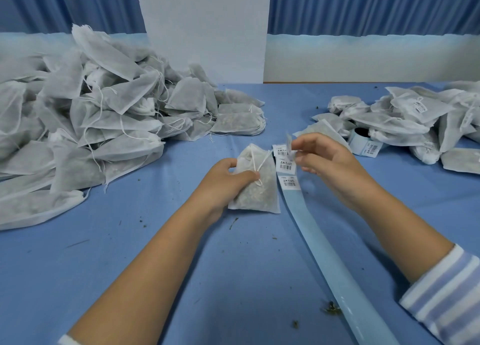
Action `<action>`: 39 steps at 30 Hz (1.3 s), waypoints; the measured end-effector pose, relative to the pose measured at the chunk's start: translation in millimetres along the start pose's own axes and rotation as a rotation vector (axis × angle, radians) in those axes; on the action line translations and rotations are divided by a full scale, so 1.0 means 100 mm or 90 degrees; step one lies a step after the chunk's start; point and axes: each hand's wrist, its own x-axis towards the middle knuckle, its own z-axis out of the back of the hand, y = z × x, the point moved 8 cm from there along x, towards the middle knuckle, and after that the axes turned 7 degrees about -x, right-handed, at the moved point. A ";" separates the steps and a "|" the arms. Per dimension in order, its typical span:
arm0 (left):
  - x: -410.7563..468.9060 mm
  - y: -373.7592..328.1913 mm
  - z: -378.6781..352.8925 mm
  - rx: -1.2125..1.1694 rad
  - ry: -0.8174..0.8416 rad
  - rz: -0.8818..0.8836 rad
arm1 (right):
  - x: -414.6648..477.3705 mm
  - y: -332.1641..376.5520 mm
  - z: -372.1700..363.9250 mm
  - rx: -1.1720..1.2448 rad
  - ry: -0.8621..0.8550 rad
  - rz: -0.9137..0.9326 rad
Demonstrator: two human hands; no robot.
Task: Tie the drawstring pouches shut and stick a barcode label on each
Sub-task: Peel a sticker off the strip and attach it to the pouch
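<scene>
My left hand [228, 182] grips a white drawstring pouch [257, 188] filled with dried herbs, its cord tied at the top, resting on the blue table. My right hand [322, 160] pinches a small barcode label [288, 142] lifted off the backing strip [337, 261], just right of the pouch. The strip still carries three labels [285, 165] near its far end and runs toward the near right edge of the table.
A big heap of unlabelled pouches [85, 121] fills the left side. A pile of labelled pouches [410, 118] lies at the right, with the label roll [362, 138] in front of it. Herb crumbs [331, 309] dot the blue tablecloth. A white pillar stands behind.
</scene>
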 end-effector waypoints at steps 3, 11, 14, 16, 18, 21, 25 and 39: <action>-0.05 -0.05 -0.13 0.061 0.067 -0.034 | -0.02 0.00 -0.07 -0.011 -0.004 0.020; -0.15 -0.05 -0.31 0.113 0.169 -0.070 | -0.01 -0.03 -0.25 -0.013 -0.028 0.052; -0.13 -0.07 -0.31 0.121 0.163 -0.075 | -0.01 -0.05 -0.18 0.020 -0.065 0.046; -0.10 -0.06 -0.27 0.112 0.140 -0.068 | -0.01 -0.05 -0.13 0.041 -0.086 0.048; -0.06 -0.04 -0.21 0.103 0.107 -0.056 | -0.01 -0.03 -0.09 0.074 -0.106 0.041; -0.01 0.01 -0.11 0.085 0.056 -0.026 | -0.01 0.01 0.01 0.068 -0.166 0.041; 0.00 0.02 -0.06 0.066 0.033 -0.008 | -0.01 -0.01 -0.01 0.013 -0.128 0.040; -0.07 -0.08 -0.09 0.082 0.116 -0.017 | -0.06 -0.07 -0.33 -0.185 0.137 -0.008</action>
